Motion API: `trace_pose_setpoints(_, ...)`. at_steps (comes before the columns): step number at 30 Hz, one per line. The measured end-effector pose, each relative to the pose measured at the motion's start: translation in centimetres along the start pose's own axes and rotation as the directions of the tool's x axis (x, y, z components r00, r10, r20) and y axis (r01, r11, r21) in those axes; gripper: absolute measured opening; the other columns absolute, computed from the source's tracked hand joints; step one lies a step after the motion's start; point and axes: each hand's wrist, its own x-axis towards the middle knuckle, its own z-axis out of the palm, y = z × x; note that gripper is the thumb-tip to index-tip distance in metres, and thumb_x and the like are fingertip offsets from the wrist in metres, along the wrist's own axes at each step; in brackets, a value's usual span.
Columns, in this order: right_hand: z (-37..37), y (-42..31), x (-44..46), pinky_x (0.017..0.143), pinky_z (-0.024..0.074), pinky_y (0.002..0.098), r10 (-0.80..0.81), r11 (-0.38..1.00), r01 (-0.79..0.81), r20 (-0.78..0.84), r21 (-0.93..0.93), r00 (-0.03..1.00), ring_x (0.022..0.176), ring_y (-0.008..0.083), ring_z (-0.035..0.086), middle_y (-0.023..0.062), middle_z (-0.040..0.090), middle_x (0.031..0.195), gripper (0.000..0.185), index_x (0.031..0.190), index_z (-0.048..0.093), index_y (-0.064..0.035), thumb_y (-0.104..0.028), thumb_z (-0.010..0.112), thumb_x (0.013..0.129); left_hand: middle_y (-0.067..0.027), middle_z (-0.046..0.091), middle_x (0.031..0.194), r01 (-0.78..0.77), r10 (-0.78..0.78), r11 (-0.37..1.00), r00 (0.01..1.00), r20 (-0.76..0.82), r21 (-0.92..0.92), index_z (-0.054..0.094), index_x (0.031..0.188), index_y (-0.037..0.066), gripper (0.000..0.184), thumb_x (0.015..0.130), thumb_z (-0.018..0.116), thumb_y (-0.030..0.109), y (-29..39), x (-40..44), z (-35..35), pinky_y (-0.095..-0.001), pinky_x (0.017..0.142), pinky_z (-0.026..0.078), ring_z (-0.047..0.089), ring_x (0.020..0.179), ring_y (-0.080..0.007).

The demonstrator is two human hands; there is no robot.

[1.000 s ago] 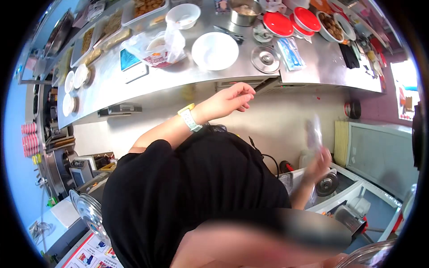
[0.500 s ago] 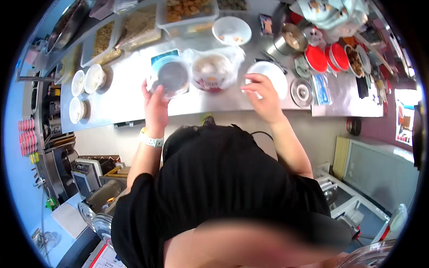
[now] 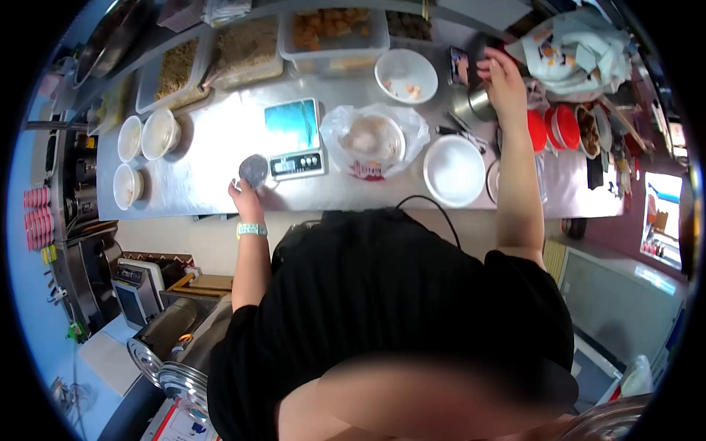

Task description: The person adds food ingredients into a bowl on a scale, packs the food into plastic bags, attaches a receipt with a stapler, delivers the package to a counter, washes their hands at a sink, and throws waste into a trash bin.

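Note:
My left hand (image 3: 246, 197) is closed on the edge of a small round clear plastic bowl (image 3: 254, 170), low over the worktop, left of a digital scale (image 3: 297, 163). Nothing rests on the scale's shiny plate. My right hand (image 3: 504, 84) reaches far out over the steel pot (image 3: 476, 104), fingers parted and slightly bent, holding nothing that I can see. The hand and forearm hide part of the pot. Between my hands stand a tub in a white plastic bag (image 3: 371, 143), with pale contents, and a white bowl (image 3: 454, 170).
Several small bowls (image 3: 160, 134) stand on the left. Clear food bins (image 3: 246, 48) line the back, beside a white bowl with orange bits (image 3: 406, 76). A phone (image 3: 458, 66), red lids (image 3: 565, 126) and stacked plastic bags (image 3: 577, 55) lie right. A cable (image 3: 446, 226) hangs at the front edge.
My left hand has lowered the clear plastic bowl away from the scale, uncovering the scale. My right hand has moved from above the white bowl to the far right, over the steel pot.

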Motion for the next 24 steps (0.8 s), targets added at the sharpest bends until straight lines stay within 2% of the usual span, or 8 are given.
trace_pose_setpoints(3, -1.5, 1.1, 0.6, 0.073, 0.0447, 0.0184, 0.096, 0.992, -0.096, -0.008, -0.082, 0.995, 0.084, 0.0057, 0.055, 0.0033, 0.063, 0.104, 0.034, 0.121, 0.058, -0.004, -0.028, 0.048, 0.099, -0.021, 0.044, 0.135, -0.155, 0.159, 0.953, 0.987, 0.007, 0.261, 0.029, 0.138, -0.009, 0.058, 0.094, 0.053, 0.02, -2.3, 1.7, -2.0, -0.0305, 0.094, 0.042, 0.051, 0.116, -0.0252)
trace_pose_setpoints(6, -2.4, 2.6, -0.9, 0.076, 0.0459, 0.0209, 0.182, 0.978, -0.186, -0.05, -0.096, 0.982, 0.087, 0.0083, 0.056, 0.0044, 0.063, 0.106, 0.034, 0.12, 0.059, -0.0031, -0.027, 0.049, 0.098, -0.0222, 0.044, 0.135, -0.101, 0.157, 0.907, 0.982, -0.106, 0.408, 0.028, 0.14, -0.006, 0.061, 0.092, 0.055, 0.018, -0.2, -0.1, -1.3, -0.0308, 0.096, 0.041, 0.049, 0.118, -0.0252)
trace_pose_setpoints(7, -3.1, 3.6, -1.6, 0.079, 0.0465, 0.0231, 0.186, 0.972, -0.194, -0.075, -0.129, 0.98, 0.089, 0.0108, 0.058, 0.0057, 0.064, 0.107, 0.033, 0.119, 0.059, -0.0019, -0.026, 0.048, 0.098, -0.0226, 0.041, 0.138, -0.038, 0.083, 0.954, 0.987, -0.14, 0.297, 0.028, 0.142, -0.003, 0.062, 0.091, 0.057, 0.017, 0.8, -0.8, -0.8, -0.031, 0.098, 0.039, 0.047, 0.12, -0.0257)
trace_pose_setpoints(12, -7.0, 7.5, -5.1, 0.066, 0.0467, 0.0207, 0.356, 0.923, -0.374, -0.158, -0.096, 0.921, 0.071, 0.0049, 0.052, -0.0018, 0.059, 0.087, 0.031, 0.114, 0.064, -0.0043, -0.027, 0.05, 0.098, -0.0131, 0.046, 0.124, -0.244, 0.322, 0.903, 0.929, -0.182, 0.355, 0.045, 0.124, 0.002, 0.038, 0.094, 0.056, 0.021, 1.7, -2.4, 0.9, -0.0321, 0.094, 0.04, 0.047, 0.111, -0.0202)
trace_pose_setpoints(14, -7.4, 7.1, -6.4, 0.061, 0.0454, 0.0203, 0.38, 0.911, -0.401, -0.174, -0.102, 0.908, 0.066, 0.0045, 0.049, -0.003, 0.056, 0.079, 0.03, 0.115, 0.064, -0.0041, -0.024, 0.049, 0.098, -0.0013, 0.053, 0.084, -0.327, 0.35, 0.924, 0.932, -0.098, 0.197, 0.053, 0.101, 0.005, 0.023, 0.095, 0.056, 0.027, 2.6, -3.3, 1.8, -0.0216, 0.06, 0.042, 0.048, 0.068, -0.0073)
trace_pose_setpoints(19, -4.4, 5.3, -7.5, 0.057, 0.0441, 0.0203, 0.206, 0.965, -0.227, -0.158, -0.129, 0.966, 0.064, 0.005, 0.051, -0.0022, 0.06, 0.078, 0.028, 0.12, 0.063, -0.0072, -0.015, 0.051, 0.095, 0.0021, 0.045, 0.063, -0.067, 0.096, 0.98, 0.984, -0.151, 0.188, 0.051, 0.094, 0.006, 0.027, 0.099, 0.046, 0.032, 3.8, -5.8, 1.1, -0.0184, 0.043, 0.03, 0.039, 0.052, -0.0048)
trace_pose_setpoints(22, -3.6, 5.4, -6.6, 0.055, 0.0445, 0.0219, 0.299, 0.932, -0.267, 0.105, -0.244, 0.948, 0.07, 0.0059, 0.054, -0.0006, 0.064, 0.085, 0.028, 0.118, 0.064, -0.0083, -0.01, 0.052, 0.092, 0.0022, 0.044, 0.065, -0.221, 0.228, 0.973, 0.956, -0.182, 0.06, 0.05, 0.096, 0.008, 0.028, 0.099, 0.043, 0.035, 3.5, -8.6, -0.6, -0.0183, 0.043, 0.029, 0.038, 0.052, -0.0046)
trace_pose_setpoints(24, -1.9, 3.4, -6.2, 0.066, 0.0465, 0.0243, 0.364, 0.878, -0.257, 0.215, -0.404, 0.906, 0.071, 0.0097, 0.057, 0.0036, 0.065, 0.097, 0.028, 0.111, 0.068, -0.0086, -0.02, 0.05, 0.094, 0.0028, 0.045, 0.07, -0.235, 0.245, 0.969, 0.901, -0.357, 0.074, 0.049, 0.106, 0.01, 0.018, 0.097, 0.041, 0.024, 3.4, -12.2, -1.6, -0.019, 0.044, 0.031, 0.037, 0.052, -0.0049)
